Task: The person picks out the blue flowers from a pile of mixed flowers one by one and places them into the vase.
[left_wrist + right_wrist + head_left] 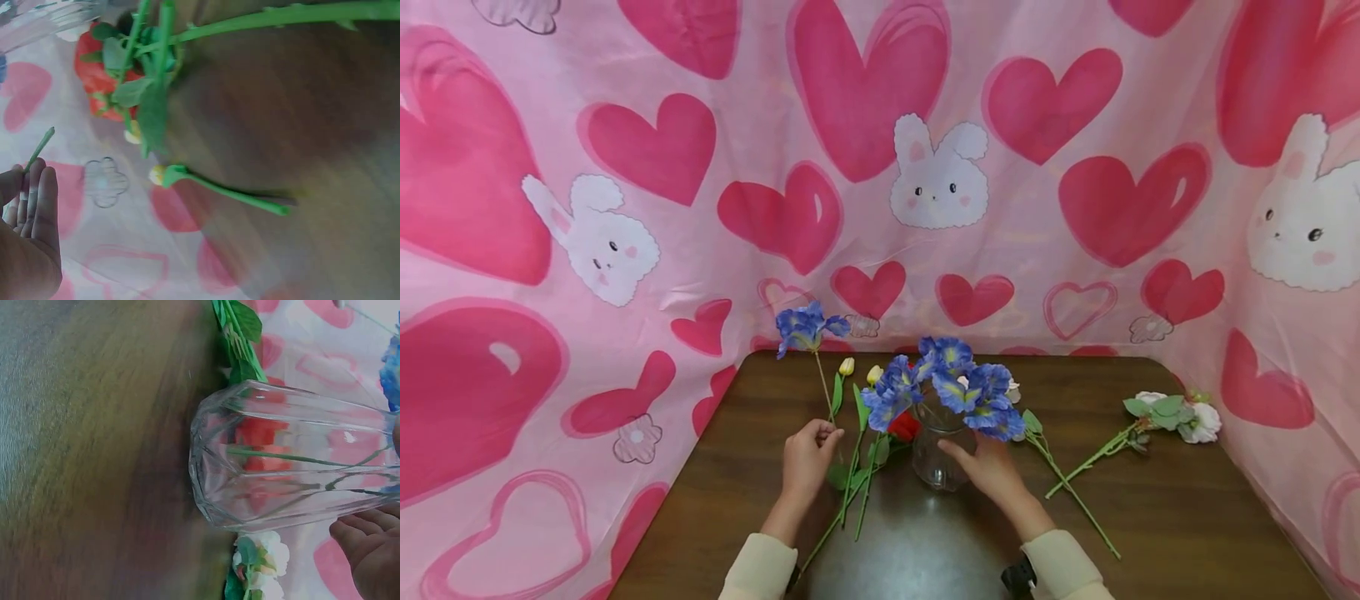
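Note:
My left hand (807, 457) pinches the stem of a blue iris (805, 327) between thumb and fingertips, its bloom raised at the back left. In the left wrist view the cut end of that stem (41, 147) pokes out past the fingers. A clear faceted glass vase (937, 461) stands on the table, holding several blue irises (951, 385). My right hand (992, 475) grips the vase on its right side near the top, thumb across the front. Through the glass, the right wrist view shows thin green stems (287, 456) inside.
Yellow tulips (874, 375) and a red flower (904, 427) lie left of and behind the vase, stems pointing forward. White flowers (1201, 423) with green leaves lie at the right on the dark wooden table (1180, 508). A pink heart-patterned cloth (1037, 275) hangs around the table.

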{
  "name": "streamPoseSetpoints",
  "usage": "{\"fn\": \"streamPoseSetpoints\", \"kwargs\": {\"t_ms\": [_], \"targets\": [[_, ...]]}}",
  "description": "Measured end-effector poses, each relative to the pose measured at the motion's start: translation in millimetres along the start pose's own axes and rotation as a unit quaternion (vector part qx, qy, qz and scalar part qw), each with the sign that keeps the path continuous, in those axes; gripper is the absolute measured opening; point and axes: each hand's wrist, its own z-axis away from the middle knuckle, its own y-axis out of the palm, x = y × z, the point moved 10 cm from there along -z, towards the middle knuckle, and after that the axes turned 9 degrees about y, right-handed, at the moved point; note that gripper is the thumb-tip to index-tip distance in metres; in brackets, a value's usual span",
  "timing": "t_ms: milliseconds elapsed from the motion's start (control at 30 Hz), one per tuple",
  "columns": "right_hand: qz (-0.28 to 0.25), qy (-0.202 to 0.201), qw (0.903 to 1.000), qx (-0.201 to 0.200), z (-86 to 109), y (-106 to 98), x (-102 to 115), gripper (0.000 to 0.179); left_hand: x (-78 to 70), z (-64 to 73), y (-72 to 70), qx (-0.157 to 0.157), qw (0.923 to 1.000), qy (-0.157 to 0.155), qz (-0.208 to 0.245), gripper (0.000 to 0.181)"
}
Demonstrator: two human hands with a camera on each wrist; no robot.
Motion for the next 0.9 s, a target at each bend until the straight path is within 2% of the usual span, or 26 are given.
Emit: {"fn": "streamPoseSetpoints", "kwargs": {"t_ms": [167, 333, 433, 600, 733, 900], "targets": [[0.023, -0.027, 0.9994, -0.004, 5.8, -6, 7, 0.076, -18.8, -3.5, -6.0, -0.014, 0.9995, 0.026, 0.011, 0.014], [0.066, -0.021, 0.9976, 0.003, 13.5, -15, 18, 0.067, -40.3, -7.1, -10.3, -0.021, 0.9980, 0.056, 0.022, 0.013], [0.091, -0.003, 0.9954, 0.028, 17.8, -19, 29, 0.064, -53.6, -9.6, -12.6, -0.028, 0.9958, 0.083, 0.027, 0.013], [0.124, 0.024, 0.9877, 0.092, 27.1, -21, 51, 0.053, -74.4, -9.8, -14.4, -0.036, 0.9900, 0.132, 0.036, 0.014], [0.113, 0.004, 0.9845, 0.135, 36.0, -20, 72, 0.049, -91.8, -4.6, -13.3, -0.040, 0.9809, 0.183, 0.052, 0.017], [0.049, -0.026, 0.9886, 0.140, 42.3, -28, 97, 0.042, -116.2, 6.8, -7.1, -0.032, 0.9611, 0.265, 0.071, 0.024]]}}
